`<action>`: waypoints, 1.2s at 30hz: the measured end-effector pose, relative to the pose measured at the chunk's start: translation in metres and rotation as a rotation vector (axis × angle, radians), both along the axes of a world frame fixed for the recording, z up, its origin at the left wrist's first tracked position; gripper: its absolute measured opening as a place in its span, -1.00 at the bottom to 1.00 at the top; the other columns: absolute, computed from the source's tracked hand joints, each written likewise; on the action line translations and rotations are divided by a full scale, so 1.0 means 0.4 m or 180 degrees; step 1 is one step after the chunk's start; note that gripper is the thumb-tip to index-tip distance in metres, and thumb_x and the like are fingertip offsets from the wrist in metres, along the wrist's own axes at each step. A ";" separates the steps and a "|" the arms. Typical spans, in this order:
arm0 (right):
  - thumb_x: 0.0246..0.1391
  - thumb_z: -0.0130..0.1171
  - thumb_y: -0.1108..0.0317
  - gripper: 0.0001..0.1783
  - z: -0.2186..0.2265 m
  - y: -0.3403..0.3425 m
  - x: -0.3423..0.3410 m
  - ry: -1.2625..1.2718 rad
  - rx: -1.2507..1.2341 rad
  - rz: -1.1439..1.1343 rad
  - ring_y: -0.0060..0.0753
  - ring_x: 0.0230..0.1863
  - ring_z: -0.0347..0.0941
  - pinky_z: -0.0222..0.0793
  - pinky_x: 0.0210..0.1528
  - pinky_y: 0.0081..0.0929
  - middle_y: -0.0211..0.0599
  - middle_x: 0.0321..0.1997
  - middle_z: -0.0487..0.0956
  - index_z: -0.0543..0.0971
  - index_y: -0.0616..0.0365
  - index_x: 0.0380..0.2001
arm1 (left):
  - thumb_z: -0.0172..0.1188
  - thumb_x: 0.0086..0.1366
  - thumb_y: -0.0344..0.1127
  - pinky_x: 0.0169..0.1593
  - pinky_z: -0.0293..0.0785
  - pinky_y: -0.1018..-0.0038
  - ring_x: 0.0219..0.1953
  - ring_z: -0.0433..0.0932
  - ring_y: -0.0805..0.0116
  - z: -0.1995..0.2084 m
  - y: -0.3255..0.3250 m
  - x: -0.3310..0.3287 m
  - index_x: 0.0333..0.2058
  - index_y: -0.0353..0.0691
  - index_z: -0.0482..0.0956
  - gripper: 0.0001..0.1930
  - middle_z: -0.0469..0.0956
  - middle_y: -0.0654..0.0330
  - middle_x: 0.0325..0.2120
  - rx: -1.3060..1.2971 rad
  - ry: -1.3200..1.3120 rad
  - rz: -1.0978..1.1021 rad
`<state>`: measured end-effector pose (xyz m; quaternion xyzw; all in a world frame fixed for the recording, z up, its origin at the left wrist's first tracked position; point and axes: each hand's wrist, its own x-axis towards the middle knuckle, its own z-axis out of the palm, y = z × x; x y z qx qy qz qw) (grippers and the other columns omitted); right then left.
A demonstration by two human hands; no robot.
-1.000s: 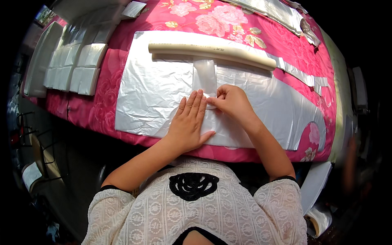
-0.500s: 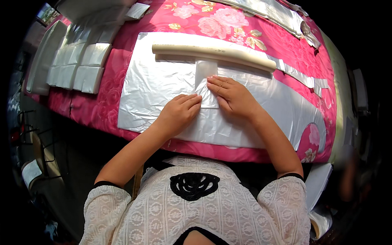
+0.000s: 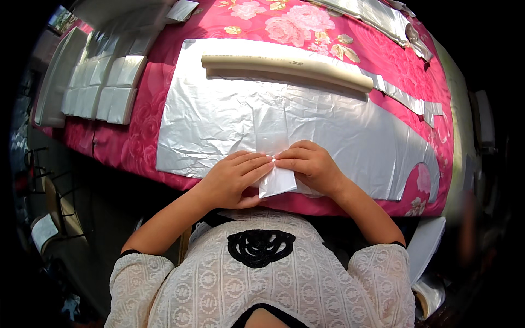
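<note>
A thin, translucent plastic bag [image 3: 277,183] is between my hands at the near edge of the table. Its near part is folded and looks whiter, while the rest lies flat and see-through toward the tube. My left hand [image 3: 238,177] pinches the bag's fold from the left, thumb below. From the right, my right hand [image 3: 311,168] pinches the same fold, and the fingertips of both hands nearly meet. Beneath them spreads a large silvery-white plastic sheet [image 3: 191,109]. A long cream-coloured tube [image 3: 290,66] lies across the sheet, beyond my hands.
At the far left, stacks of folded plastic packets [image 3: 121,71] stand in rows beside a pale box wall [image 3: 57,79]. A pink floral tablecloth [image 3: 145,117] covers the table. Crumpled plastic strips [image 3: 404,98] lie to the right, and a longer plastic piece [image 3: 377,22] at the back.
Both hands have drawn toward me, from the middle of the sheet to the table's near edge. The bag has come along, its near end now lifted and folded.
</note>
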<state>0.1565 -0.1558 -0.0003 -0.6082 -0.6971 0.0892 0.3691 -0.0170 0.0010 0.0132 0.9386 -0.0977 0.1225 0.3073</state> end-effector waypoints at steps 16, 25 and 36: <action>0.02 0.10 0.25 -0.68 0.066 0.122 0.072 0.2143 -0.2826 -0.1378 -0.63 -0.68 0.40 0.28 -0.56 -0.64 -0.37 -0.74 0.49 0.56 0.25 -0.67 | 0.20 0.08 -0.38 -0.27 0.45 0.48 -0.29 0.55 0.24 0.027 0.026 0.105 0.12 -0.57 0.10 -0.32 0.50 -0.07 -0.29 -0.1506 0.1133 0.2163; -0.03 0.10 0.22 -0.67 0.068 0.132 0.077 0.2090 -0.2928 -0.1375 -0.57 -0.68 0.44 0.34 -0.54 -0.58 -0.32 -0.75 0.53 0.59 0.23 -0.70 | 0.13 0.06 0.13 0.28 -0.13 0.12 0.28 -0.03 -0.06 -0.045 -0.053 0.133 0.16 -0.54 0.03 -0.08 0.02 -0.23 0.19 0.0898 0.0324 0.1318; -0.30 0.33 0.17 -0.53 0.123 0.098 0.015 -0.0807 -0.1992 -0.1446 -0.15 -0.21 0.44 0.36 -0.18 -0.33 -0.17 -0.35 0.52 0.48 0.26 -0.34 | 0.14 -0.02 0.22 0.31 -0.30 0.13 0.31 -0.19 -0.08 -0.061 -0.042 0.118 0.20 -0.50 -0.10 0.06 -0.12 -0.25 0.23 0.0596 0.0349 0.1373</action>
